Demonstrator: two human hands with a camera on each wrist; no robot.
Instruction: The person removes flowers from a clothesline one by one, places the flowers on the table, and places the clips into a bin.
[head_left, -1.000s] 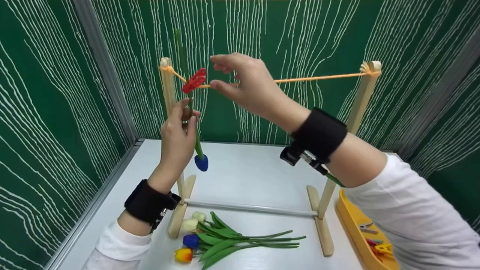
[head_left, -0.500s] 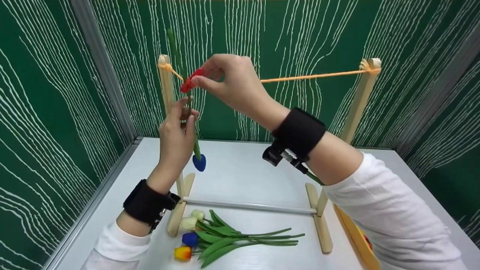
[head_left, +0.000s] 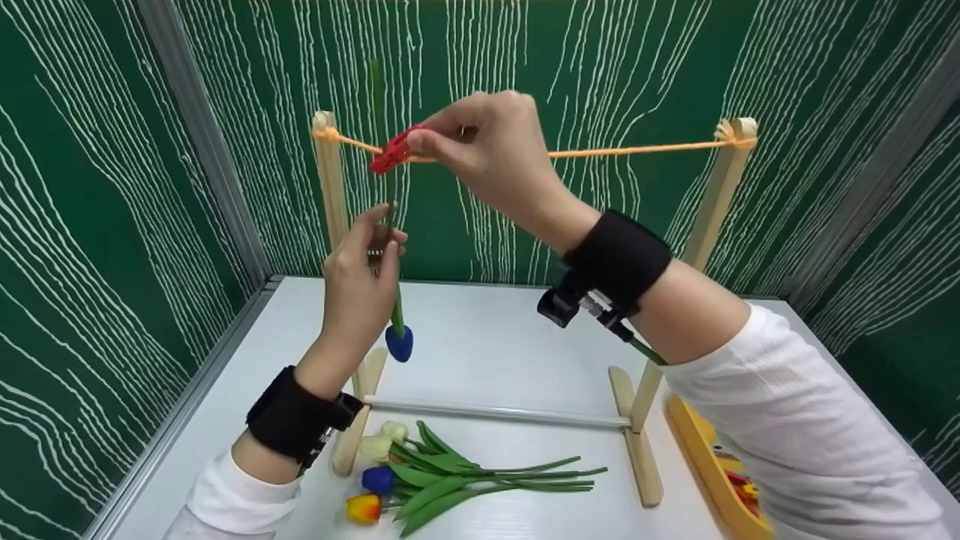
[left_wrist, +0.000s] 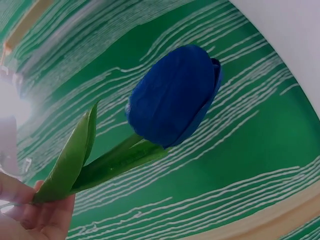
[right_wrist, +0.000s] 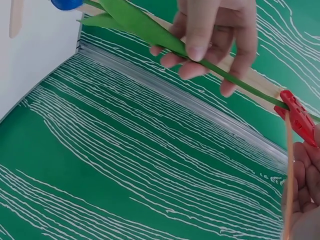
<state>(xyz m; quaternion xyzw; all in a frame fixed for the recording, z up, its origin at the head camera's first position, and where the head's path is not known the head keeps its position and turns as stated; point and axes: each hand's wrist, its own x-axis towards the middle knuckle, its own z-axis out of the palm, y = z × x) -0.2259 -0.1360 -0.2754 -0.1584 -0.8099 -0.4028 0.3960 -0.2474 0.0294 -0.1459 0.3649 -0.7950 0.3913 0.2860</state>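
Observation:
An artificial blue tulip [head_left: 399,343] hangs head down, its green stem crossing the orange cord [head_left: 630,151]. My left hand [head_left: 361,274] pinches this stem between thumb and fingers, below the cord. Where stem and cord meet, a red clothespin [head_left: 390,154] is clipped on. My right hand [head_left: 499,146] pinches the clothespin's handle end between thumb and index finger. In the right wrist view the clothespin [right_wrist: 298,117] has its jaws at stem and cord. The blue bloom [left_wrist: 175,95] and a leaf [left_wrist: 67,157] fill the left wrist view.
The cord runs between two wooden posts [head_left: 716,202] joined low down by a pale bar [head_left: 495,412]. Several tulips [head_left: 442,480], white, blue and yellow-orange, lie on the white table in front. At right, a yellow tray [head_left: 705,465] with clothespins is partly behind the right sleeve.
My right hand has come left and taken the red clothespin's handles. Clothespin and stem top have since shifted a little right, and the blue bloom hangs slightly lower. The left hand stays on the stem.

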